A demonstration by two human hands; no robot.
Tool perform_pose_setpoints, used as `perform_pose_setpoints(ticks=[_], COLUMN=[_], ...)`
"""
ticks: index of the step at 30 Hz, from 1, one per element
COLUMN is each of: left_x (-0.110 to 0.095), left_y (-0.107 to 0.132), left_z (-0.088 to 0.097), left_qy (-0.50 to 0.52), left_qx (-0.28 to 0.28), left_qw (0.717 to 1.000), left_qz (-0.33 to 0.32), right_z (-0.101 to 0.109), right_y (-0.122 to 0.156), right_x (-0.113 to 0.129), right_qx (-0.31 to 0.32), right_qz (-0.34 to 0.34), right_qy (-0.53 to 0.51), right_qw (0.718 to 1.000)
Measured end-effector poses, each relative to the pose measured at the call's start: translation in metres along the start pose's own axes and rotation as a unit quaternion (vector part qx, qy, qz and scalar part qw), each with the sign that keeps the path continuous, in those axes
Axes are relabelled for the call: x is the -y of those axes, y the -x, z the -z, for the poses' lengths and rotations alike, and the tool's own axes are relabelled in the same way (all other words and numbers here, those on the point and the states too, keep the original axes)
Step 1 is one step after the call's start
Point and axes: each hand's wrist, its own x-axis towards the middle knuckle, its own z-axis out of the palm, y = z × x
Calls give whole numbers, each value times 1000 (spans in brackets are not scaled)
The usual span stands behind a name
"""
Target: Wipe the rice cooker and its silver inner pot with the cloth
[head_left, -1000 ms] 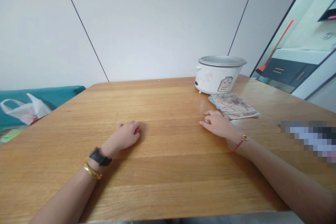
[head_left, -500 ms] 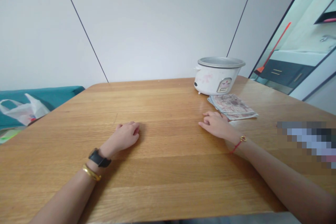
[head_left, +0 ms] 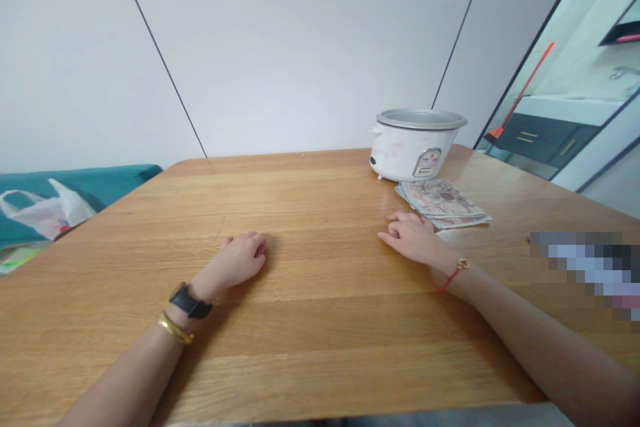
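Note:
My left hand (head_left: 242, 258) rests on the wooden table (head_left: 320, 327), its fingers curled into a loose fist with nothing seen in it. A black watch (head_left: 191, 301) and a gold bangle (head_left: 175, 329) are on that wrist. Across from it, my right hand (head_left: 411, 236) lies on the tabletop with the thumb stretched out and the fingers loosely bent, holding nothing. Just beyond its knuckles is a folded patterned cloth (head_left: 447, 201). Behind the cloth stands a white rice cooker (head_left: 400, 152) without a lid, its grey rim showing; its inside is mostly hidden.
A pixelated patch (head_left: 595, 267) covers something at the table's right side. To the left, a white plastic bag (head_left: 50, 213) lies by a teal seat (head_left: 115, 183). A pale panelled wall (head_left: 300, 47) stands behind the table. An orange-handled broom (head_left: 525, 90) shows through the doorway at right.

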Motion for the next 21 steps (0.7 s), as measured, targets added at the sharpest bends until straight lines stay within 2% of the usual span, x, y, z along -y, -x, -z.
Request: perform_pose_setpoints(ticks=[21], left_x=[-1], left_y=[0], left_z=[2], left_qy=[-7], left_qx=[3], left_qw=[1000], left_qz=[-3], right_z=[-2], right_y=[-2], right_x=[-3], right_qx=[-2], right_qz=[3], right_qy=[3], right_qw=[1000])
